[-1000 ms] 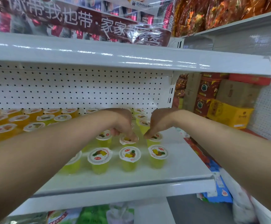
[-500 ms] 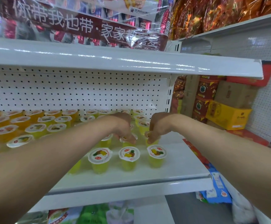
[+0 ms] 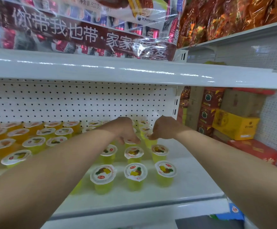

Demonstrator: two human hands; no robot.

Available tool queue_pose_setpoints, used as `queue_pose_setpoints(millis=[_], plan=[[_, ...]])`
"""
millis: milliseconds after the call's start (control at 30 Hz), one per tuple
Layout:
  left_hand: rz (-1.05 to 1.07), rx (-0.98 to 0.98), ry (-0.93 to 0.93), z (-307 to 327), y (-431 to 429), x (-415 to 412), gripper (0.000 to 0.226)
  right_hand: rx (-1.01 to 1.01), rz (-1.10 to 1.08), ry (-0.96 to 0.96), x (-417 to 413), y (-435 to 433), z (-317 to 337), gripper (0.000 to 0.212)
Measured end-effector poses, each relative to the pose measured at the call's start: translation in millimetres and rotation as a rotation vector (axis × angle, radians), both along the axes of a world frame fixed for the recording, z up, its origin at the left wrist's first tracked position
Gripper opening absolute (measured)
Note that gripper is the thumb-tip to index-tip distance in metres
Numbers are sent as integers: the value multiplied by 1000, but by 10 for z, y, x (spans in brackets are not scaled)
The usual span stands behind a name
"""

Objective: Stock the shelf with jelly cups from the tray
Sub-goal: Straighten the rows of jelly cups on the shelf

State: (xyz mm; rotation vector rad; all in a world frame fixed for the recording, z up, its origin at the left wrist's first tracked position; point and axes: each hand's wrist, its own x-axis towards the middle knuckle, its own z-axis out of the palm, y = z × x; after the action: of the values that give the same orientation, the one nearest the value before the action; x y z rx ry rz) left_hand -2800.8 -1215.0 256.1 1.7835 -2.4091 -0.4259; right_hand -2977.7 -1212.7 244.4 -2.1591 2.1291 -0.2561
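The left grip (image 3: pixel 126 131) curls down over a jelly cup (image 3: pixel 130 141) far back on the shelf (image 3: pixel 192 184), fingertips round its lid. Just to the right, the right grip (image 3: pixel 164 129) pinches the neighbouring cup (image 3: pixel 150 143), and both cups stand behind the near rows (image 3: pixel 135 172).

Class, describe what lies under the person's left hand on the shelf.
Under the left hand a jelly cup shows only its lid's front edge; the fingers cover the rest, so the grip cannot be judged.
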Motion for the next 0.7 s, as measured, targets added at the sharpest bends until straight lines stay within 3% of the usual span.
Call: queue_pose_setpoints(millis=[167, 267, 400, 700], plan=[[-20, -20, -3, -81, -115, -19, 40, 34, -15, -95, -14, -56, -52, 49], [-14, -33, 32, -101, -145, -12, 51, 32, -13, -119, -11, -44, -38, 48], [-21, -36, 9, -110, -173, -27, 37, 30, -1, -81, 21, -37, -47, 45], [-2, -129, -104, -73, -68, -46, 50, 37, -1, -23, 54, 16, -9, 45]])
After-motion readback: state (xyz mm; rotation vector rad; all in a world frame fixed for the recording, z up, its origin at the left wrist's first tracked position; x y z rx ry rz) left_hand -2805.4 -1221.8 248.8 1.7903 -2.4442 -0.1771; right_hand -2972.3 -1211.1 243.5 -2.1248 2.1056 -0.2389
